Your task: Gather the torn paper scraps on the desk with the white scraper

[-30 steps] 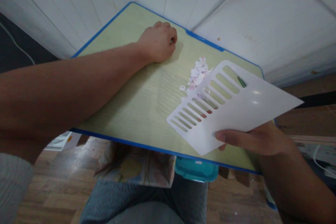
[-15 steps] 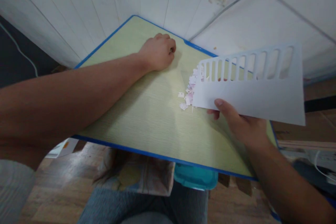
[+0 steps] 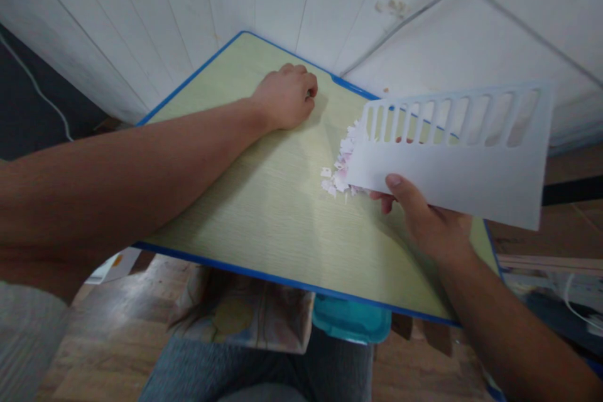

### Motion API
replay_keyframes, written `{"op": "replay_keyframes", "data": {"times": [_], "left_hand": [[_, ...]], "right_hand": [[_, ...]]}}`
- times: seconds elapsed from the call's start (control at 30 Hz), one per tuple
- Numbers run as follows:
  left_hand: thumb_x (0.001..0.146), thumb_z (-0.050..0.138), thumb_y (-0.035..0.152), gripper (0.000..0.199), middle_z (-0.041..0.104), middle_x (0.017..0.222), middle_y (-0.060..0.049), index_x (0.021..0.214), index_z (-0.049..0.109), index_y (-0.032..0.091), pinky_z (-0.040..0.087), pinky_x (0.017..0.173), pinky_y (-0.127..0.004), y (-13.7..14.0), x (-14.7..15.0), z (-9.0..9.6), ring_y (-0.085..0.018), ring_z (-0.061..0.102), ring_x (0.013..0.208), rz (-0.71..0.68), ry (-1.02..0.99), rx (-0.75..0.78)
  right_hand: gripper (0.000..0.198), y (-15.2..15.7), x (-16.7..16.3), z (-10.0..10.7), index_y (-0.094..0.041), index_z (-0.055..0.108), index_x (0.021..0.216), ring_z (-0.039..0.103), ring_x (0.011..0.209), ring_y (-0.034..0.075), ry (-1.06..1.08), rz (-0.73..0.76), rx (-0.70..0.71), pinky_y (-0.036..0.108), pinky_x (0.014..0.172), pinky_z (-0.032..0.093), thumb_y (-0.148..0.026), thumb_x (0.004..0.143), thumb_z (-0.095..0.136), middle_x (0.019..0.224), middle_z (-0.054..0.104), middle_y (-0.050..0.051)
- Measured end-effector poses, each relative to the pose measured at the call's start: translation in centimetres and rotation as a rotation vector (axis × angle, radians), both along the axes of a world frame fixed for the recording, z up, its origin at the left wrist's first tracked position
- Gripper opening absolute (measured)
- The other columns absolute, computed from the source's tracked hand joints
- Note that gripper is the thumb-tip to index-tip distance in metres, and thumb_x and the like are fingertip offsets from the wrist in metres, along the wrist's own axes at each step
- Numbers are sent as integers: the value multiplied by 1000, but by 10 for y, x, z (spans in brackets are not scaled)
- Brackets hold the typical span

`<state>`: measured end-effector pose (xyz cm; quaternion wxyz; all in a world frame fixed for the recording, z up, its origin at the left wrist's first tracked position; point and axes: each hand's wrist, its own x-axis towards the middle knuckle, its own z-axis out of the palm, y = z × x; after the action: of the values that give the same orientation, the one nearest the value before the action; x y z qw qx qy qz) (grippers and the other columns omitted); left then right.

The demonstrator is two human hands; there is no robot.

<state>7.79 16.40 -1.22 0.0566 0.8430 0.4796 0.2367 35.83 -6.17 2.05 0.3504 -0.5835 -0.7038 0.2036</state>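
My left hand [image 3: 286,97] rests on the tabletop in a loose fist near the far edge, with nothing visible in its curled fingers. A flat white plastic panel [image 3: 443,173], with a row of long slots along its far side, is in my right hand [image 3: 426,220]. My thumb lies on top of the panel and the other fingers are under it. A small heap of white and pinkish pieces [image 3: 345,160], some shaped like jigsaw pieces, lies at the panel's left end. The panel hides part of the heap.
The pale yellow-green table [image 3: 264,213] has a blue rim and stands against a white panelled wall [image 3: 226,0]. A cable [image 3: 414,12] runs down the wall to the table's far edge. Below the near edge are a turquoise container [image 3: 353,320] and a patterned cloth item [image 3: 254,320].
The panel has shifted and tilted slightly, its slotted side moving a little right. More of the pieces show at its left end. My left hand stays in place.
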Motion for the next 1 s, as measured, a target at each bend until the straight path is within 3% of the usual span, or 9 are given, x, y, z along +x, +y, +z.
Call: {"op": "replay_keyframes", "data": {"times": [0.1, 0.43, 0.63, 0.77, 0.9, 1.0], "left_hand": [[106, 54, 22, 40, 79, 143, -13, 131, 86, 23, 57, 116, -50, -3, 1, 2, -38, 69, 138, 9, 33, 11], [105, 56, 26, 41, 79, 145, -10, 134, 87, 26, 56, 118, -54, 1, 1, -1, -38, 67, 141, 3, 7, -16], [104, 59, 33, 37, 80, 145, -7, 130, 86, 31, 54, 123, -57, -2, 1, 2, -38, 64, 144, 5, -47, -63], [106, 54, 30, 39, 77, 151, -7, 129, 85, 32, 54, 124, -59, -5, 1, 6, -37, 63, 143, 2, 2, -68], [105, 54, 41, 41, 80, 147, -5, 132, 85, 31, 50, 125, -59, -4, 2, 6, -37, 61, 145, 12, -24, -86], [103, 51, 54, 53, 85, 136, -1, 140, 83, 34, 45, 128, -57, -1, 1, 4, -35, 55, 149, 4, -24, -123]], "right_hand": [[48, 3, -6, 1, -33, 81, 78, 76, 63, 24, 23, -46, 12, 41, 72, 71, -66, 112, 75, 75, 83, 2], [37, -7, -10, -1, -31, 83, 80, 76, 62, 24, -36, 36, -15, 38, 70, 70, -51, 111, 79, 71, 81, 1], [38, -12, -6, 8, -31, 82, 74, 77, 62, 24, -55, 147, -16, 44, 90, 74, -46, 109, 83, 68, 79, -1], [35, -17, -3, 16, -31, 79, 74, 81, 67, 27, 22, 171, -80, 45, 89, 77, -47, 105, 87, 69, 80, -1], [36, -16, -1, 21, -32, 78, 72, 83, 69, 27, 32, 168, -144, 42, 82, 77, -45, 104, 89, 71, 82, -1], [34, -16, -2, 22, -34, 80, 73, 83, 70, 29, 0, 166, -126, 47, 92, 78, -44, 103, 90, 70, 81, -1]]}}
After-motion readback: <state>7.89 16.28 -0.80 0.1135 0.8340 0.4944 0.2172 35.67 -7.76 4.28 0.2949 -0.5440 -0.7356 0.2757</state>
